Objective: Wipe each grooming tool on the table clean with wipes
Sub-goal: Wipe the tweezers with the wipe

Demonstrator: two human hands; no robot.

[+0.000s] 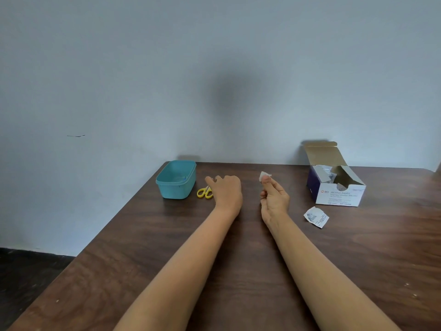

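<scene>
Small scissors with yellow handles (204,192) lie on the brown table (167,247) beside a teal tub. My left hand (225,191) hovers palm down right over the scissors, covering their blades; whether it grips them I cannot see. My right hand (273,197) is raised to its right, pinching a small white wipe (264,175) between thumb and fingertips.
A teal plastic tub (176,179) stands at the table's far left corner, something small and blue inside. An open box of alcohol swabs (334,182) sits at the far right, a torn wrapper (316,217) in front of it. The wall rises just behind.
</scene>
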